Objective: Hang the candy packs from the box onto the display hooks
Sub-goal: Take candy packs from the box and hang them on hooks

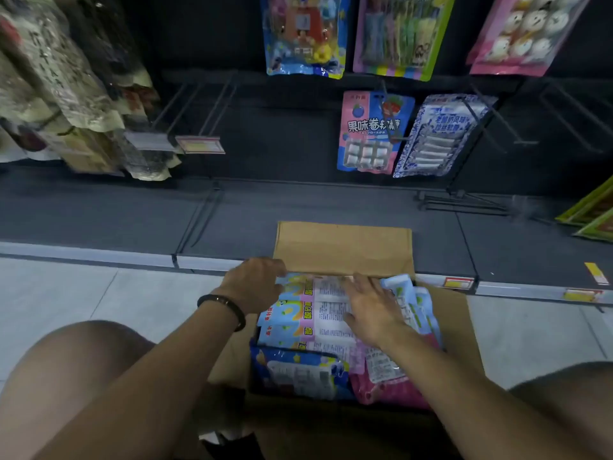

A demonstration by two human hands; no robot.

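Crouching on the floor [99, 293] before a dark shelf [331, 207], the person has both hands down in the open cardboard box [464, 333]. It stands against the shelf's front edge with its far flap [341, 247] leaning up out of the way, which leaves the contents easy to reach. The candy packs [298, 313] lie stacked inside, mostly printed backs up, filling the box from its far edge to its near one.

The left hand [255, 283], with a dark bracelet [219, 298] on its wrist, curls its fingers over the far left corner of the stack and appears to grip the top packs there. The right hand [371, 310] lies flat with fingers spread on the right side of the stack, probably steadying the slippery packs while the other hand lifts.

Above, some display hooks [215, 109] toward the left stick out bare, one with a price tag [200, 144] at its tip. Hooks further right already carry hanging packs [371, 131]. The step in hand looks like drawing a batch out of the box, and none of these packs is on a hook yet.
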